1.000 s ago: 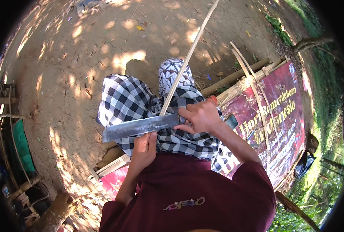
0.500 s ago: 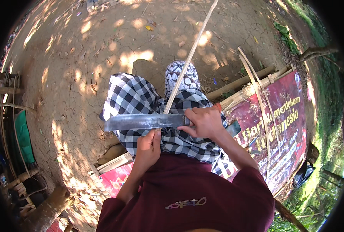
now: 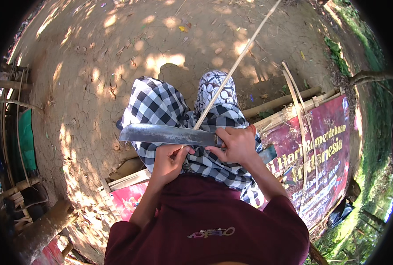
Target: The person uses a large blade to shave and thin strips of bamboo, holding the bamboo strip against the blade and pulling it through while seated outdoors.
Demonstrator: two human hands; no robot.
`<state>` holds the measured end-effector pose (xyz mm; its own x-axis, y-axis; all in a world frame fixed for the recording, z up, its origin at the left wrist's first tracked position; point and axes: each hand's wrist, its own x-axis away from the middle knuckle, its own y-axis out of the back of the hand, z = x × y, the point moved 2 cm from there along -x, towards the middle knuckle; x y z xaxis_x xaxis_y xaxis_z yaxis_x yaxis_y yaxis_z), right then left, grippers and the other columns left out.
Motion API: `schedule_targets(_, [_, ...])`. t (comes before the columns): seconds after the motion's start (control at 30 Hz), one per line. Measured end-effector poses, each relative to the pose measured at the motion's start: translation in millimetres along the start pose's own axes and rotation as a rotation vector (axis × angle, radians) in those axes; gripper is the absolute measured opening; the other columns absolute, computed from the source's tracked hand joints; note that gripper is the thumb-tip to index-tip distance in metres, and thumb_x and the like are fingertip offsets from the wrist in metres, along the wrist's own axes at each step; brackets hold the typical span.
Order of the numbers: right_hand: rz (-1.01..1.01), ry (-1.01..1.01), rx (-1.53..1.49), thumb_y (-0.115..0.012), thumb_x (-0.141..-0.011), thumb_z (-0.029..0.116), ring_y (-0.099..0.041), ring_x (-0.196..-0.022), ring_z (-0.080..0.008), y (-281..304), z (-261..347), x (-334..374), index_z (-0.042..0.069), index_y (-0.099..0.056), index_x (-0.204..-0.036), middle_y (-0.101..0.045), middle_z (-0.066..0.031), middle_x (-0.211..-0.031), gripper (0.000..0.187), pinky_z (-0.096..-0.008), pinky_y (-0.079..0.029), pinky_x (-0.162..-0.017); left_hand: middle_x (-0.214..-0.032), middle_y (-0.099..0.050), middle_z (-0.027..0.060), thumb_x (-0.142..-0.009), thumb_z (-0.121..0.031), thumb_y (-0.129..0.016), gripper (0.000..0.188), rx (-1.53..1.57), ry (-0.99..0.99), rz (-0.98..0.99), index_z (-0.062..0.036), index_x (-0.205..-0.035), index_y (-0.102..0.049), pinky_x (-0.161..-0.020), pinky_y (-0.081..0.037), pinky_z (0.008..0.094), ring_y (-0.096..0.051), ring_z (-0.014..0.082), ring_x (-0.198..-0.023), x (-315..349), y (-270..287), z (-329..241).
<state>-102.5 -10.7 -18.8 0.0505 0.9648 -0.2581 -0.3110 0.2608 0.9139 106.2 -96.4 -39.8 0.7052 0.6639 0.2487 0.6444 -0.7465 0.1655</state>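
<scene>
My right hand (image 3: pixel 238 145) grips the handle of a machete (image 3: pixel 165 134). Its broad, dark steel blade points left and lies level across my lap. A long, thin pale bamboo strip (image 3: pixel 229 76) slants up to the right from behind the blade, past my knees. Just below the blade, my left hand (image 3: pixel 168 161) is closed, thumb and fingers pinched at the near end of the strip. The blade covers the stretch of strip between there and the far side. Checkered trousers (image 3: pixel 154 101) cover my legs under both hands.
I sit on a bamboo-framed bench covered with a red printed banner (image 3: pixel 324 128). Split bamboo strips (image 3: pixel 298 115) and shavings lie on it at right. Cracked earth (image 3: pixel 90 115) stretches ahead. Wooden poles (image 3: pixel 46 225) stand at left near a green sheet (image 3: pixel 26 139).
The bamboo strip now leans further right, its far end swung that way. My left hand has turned slightly, its fingertips shifting right below the blade. The whole view has also shifted a little.
</scene>
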Motion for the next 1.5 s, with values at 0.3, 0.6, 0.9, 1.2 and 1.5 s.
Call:
schedule_targets(0.3, [-0.057, -0.395, -0.15, -0.07, -0.08, 0.045, -0.061, -0.048, -0.0275, 2, -33, -15, 0.009, -0.058, -0.076, -0.055, -0.0028, -0.049, 0.039, -0.0391, -0.047, -0.046, -0.07, -0.055, -0.0011, -0.094, -0.011, -0.059, 0.023, 0.081, -0.008, -0.259, 0.0042, -0.109, -0.066, -0.056, -0.035, 0.0192, -0.046, 0.0029, -0.064, 11, 5, 1])
schedule_targets(0.6, [-0.091, -0.223, -0.09, -0.069, -0.076, 0.055, -0.059, -0.045, -0.0219, -3, -25, -16, 0.011, -0.056, -0.067, -0.053, -0.0006, -0.05, 0.047, -0.0353, -0.043, -0.041, -0.056, -0.048, 0.0043, -0.089, -0.004, -0.06, 0.018, -0.176, -0.117, -0.331, 0.0029, -0.104, -0.068, -0.046, -0.03, 0.0252, -0.037, 0.0068, -0.049, 5, 2, -15])
schedule_targets(0.9, [-0.007, -0.088, -0.081, -0.07, -0.076, 0.054, -0.056, -0.042, -0.019, -15, 2, -8, 0.013, -0.057, -0.068, -0.053, 0.002, -0.05, 0.044, -0.033, -0.043, -0.041, -0.06, -0.053, 0.0046, -0.089, -0.004, -0.062, 0.022, -0.171, -0.131, -0.327, 0.005, -0.108, -0.066, -0.048, -0.033, 0.0232, -0.043, 0.0057, -0.053, -1, -5, -10])
schedule_targets(1.2, [-0.059, -0.444, -0.127, -0.069, -0.077, 0.053, -0.061, -0.047, -0.0226, -11, -35, -13, 0.01, -0.061, -0.076, -0.054, -0.0012, -0.049, 0.044, -0.036, -0.047, -0.045, -0.062, -0.054, 0.0048, -0.089, -0.004, -0.061, 0.021, -0.167, -0.08, -0.333, 0.0047, -0.108, -0.066, -0.048, -0.033, 0.0233, -0.041, 0.0056, -0.053, 5, 5, -5])
schedule_targets(1.5, [-0.077, -0.127, -0.071, -0.07, -0.073, 0.059, -0.057, -0.043, -0.017, -17, -7, -14, 0.013, -0.057, -0.067, -0.052, 0.0011, -0.049, 0.049, -0.0312, -0.042, -0.04, -0.059, -0.053, 0.0064, -0.089, -0.002, -0.061, 0.022, -0.128, -0.1, -0.32, 0.0039, -0.109, -0.066, -0.046, -0.033, 0.0234, -0.041, 0.0047, -0.052, -4, -6, -9])
